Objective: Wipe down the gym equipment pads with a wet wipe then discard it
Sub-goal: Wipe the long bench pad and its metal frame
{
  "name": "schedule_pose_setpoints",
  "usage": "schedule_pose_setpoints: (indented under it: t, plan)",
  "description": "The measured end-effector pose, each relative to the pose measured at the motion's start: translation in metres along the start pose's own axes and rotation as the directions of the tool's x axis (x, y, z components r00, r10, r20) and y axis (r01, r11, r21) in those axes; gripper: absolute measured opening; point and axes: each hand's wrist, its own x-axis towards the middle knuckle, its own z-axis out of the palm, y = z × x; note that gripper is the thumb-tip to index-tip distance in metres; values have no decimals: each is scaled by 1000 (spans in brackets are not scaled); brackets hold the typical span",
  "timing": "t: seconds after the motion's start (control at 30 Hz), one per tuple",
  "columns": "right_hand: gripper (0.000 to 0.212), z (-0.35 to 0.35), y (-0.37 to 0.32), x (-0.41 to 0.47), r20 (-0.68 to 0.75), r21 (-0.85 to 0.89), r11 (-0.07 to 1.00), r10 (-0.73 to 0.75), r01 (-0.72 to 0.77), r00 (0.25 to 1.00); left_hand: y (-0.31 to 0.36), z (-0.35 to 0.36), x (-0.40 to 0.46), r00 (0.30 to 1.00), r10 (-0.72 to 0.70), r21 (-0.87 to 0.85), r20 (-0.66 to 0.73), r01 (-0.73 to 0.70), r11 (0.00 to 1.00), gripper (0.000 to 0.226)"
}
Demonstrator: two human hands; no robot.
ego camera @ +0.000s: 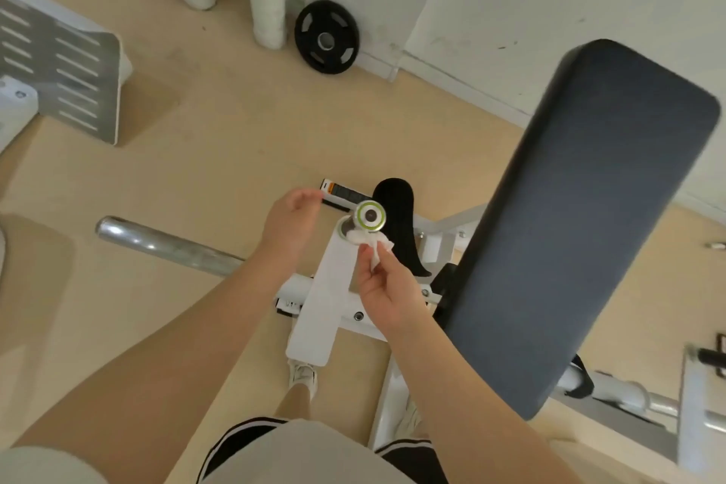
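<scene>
Wipe in hand at the knob, pad not yet reached

My right hand point(387, 297) pinches the crumpled white wipe point(371, 246), touching the shiny metal knob point(370, 215) just ahead; my left hand point(292, 218) hovers beside it, loosely curled, holding nothing. I judge the next move is a swing right onto the smooth, dark, rounded pad point(581, 216).

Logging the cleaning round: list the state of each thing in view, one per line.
Wet wipe: crumpled, pinched, pressed under the knob.
Right hand: pinching the wipe.
Left hand: fingers loosely curled, holding nothing.
Blue-grey pad: tilted, untouched.
Weight plate: upright against the wall.
</scene>
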Motion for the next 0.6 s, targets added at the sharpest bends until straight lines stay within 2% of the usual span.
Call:
schedule_pose_setpoints:
  t: [0.07, 0.13, 0.2, 0.27, 0.37, 0.47, 0.53, 0.6]
  plan:
    - [14, -7, -10, -20, 86, -94, 993, -68, 76, 994, 18, 3, -6, 989, 135, 109, -55, -129, 986, 20]
    - [15, -17, -24, -39, 160, -265, 950, -123, 162, 980, 35, 12, -19, 953, 301, 209, -36, -287, 935, 24]
    - [16, -29, -42, -54, 175, -402, 886, -173, 230, 969, 52, 29, -40, 906, 422, 246, 41, -419, 874, 26]
    - [20, -45, -61, -69, 164, -407, 868, -239, 287, 957, 64, 53, -63, 873, 457, 233, 169, -486, 842, 26]
    - [24, -75, -91, -95, 150, -358, 847, -362, 392, 920, 68, 95, -97, 831, 366, 218, 419, -483, 848, 23]
    - [25, -113, -122, -119, 165, -306, 822, -452, 481, 877, 61, 142, -135, 715, 123, 288, 688, -425, 858, 15]
    - [22, -140, -143, -134, 112, -353, 765, -537, 539, 836, 57, 170, -161, 631, -56, 343, 774, -343, 875, 16]
    - [22, -165, -163, -149, 36, -430, 696, -623, 575, 781, 52, 200, -183, 580, -145, 380, 801, -307, 872, 19]
